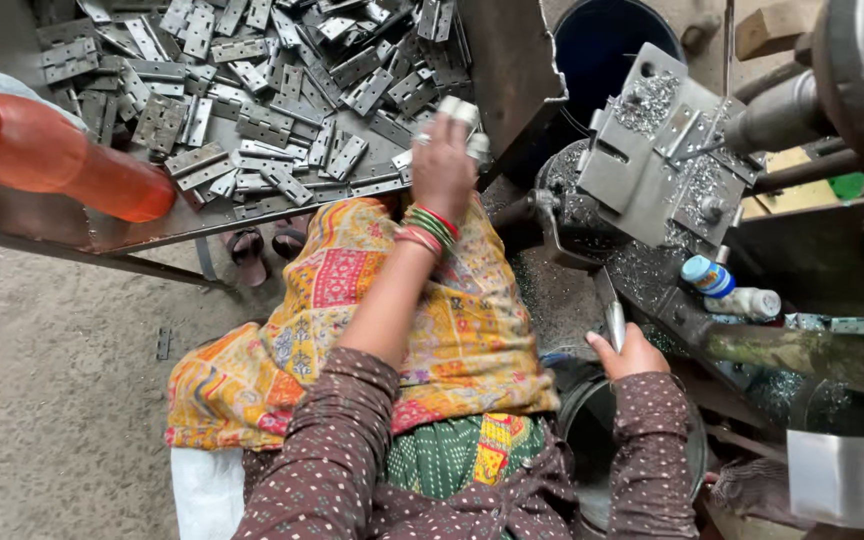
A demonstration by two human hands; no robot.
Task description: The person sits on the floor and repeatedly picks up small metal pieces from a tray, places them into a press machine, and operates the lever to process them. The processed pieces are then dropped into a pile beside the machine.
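My left hand (442,165) reaches forward to the edge of a metal tray (102,232) heaped with several grey steel hinges (262,90), and it is closed on a small stack of hinges (462,118). Coloured bangles ring that wrist. My right hand (632,352) grips the shiny metal lever handle (614,322) of a drilling machine. The machine's jig plate (652,150) holds a hinge piece and is strewn with metal shavings. A patterned yellow and orange cloth (432,320) covers my lap.
An orange plastic bottle (62,160) lies at the tray's left. A blue barrel (602,45) stands behind the machine. A small white bottle with a blue cap (732,290) rests on the machine bed. A metal bucket (592,440) sits under my right arm. Sandalled feet (267,245) show under the tray.
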